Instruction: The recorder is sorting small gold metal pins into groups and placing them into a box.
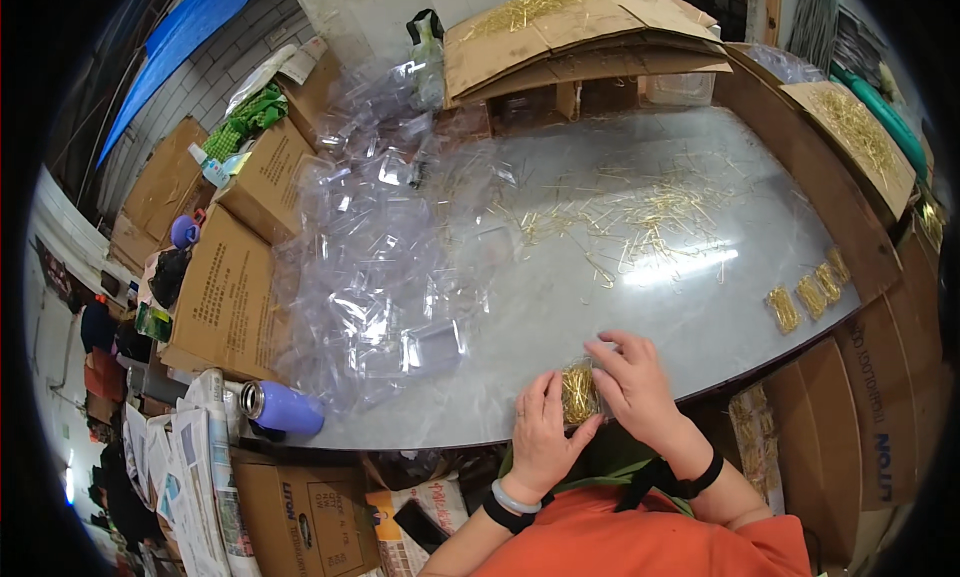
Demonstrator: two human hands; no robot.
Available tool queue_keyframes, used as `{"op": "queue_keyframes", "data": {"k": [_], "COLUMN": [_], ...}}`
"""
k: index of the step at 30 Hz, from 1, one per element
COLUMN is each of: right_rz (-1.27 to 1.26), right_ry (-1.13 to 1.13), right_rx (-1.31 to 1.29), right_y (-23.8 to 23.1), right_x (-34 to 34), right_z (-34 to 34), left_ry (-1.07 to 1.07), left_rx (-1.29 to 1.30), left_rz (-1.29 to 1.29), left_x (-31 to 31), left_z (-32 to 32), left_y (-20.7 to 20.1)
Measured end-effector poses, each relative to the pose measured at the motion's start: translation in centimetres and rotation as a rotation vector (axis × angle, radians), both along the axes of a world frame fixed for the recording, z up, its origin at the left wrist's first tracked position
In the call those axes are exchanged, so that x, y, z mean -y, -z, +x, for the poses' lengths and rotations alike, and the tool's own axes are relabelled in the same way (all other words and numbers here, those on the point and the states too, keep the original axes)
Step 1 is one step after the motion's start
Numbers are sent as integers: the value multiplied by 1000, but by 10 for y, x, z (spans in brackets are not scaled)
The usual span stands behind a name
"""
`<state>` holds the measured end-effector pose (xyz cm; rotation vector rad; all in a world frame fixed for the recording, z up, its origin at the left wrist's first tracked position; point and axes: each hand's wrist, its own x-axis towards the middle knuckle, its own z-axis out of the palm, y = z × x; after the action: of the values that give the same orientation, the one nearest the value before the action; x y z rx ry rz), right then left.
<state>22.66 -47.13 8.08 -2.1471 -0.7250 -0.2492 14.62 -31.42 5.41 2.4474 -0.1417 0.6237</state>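
Note:
Near the table's front edge, a small clear plastic box (578, 394) full of thin gold-coloured wire pieces is held between my hands. My left hand (543, 435) presses on its left side, with the thumb at the lower edge. On the other side, my right hand (638, 389) curls its fingers around the top right corner and side. Whether the box has its lid on is too small to tell. Farther back on the grey tabletop, loose gold wire pieces (660, 222) lie in a scattered heap.
Clear empty plastic boxes (375, 267) are heaped on the left. Several filled packs (783, 310) line the right edge. A purple bottle (285, 407) lies at the front left corner. Cardboard boxes (225, 302) flank the left side; a cardboard wall (815, 167) borders the right.

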Motion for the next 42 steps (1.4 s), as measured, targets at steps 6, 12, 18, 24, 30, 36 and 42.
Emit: {"op": "queue_keyframes", "data": {"k": [6,12,18,24,30,36,42], "right_rz": [-10,53,59,45,4,-177,-88], "right_ry": [-64,-72,56,-141,-93,-187,-195], "right_rx": [57,118,51,140,83,161,134], "right_y": [6,7,3,5,7,12,10], "right_x": [-2,4,-2,-5,-5,3,5], "right_z": [-10,-7,-4,-3,-2,-8,-15], "left_ry": [33,69,91,92,105,92,163], "left_rx": [25,52,51,34,-29,-24,-85], "left_rz": [-26,-94,-99,-118,-228,-2,-231], "left_x": [-5,-8,-11,-13,-16,-16,-19], "left_z": [1,0,0,-1,-2,0,-1], "left_y": [5,4,4,2,4,3,3]}}
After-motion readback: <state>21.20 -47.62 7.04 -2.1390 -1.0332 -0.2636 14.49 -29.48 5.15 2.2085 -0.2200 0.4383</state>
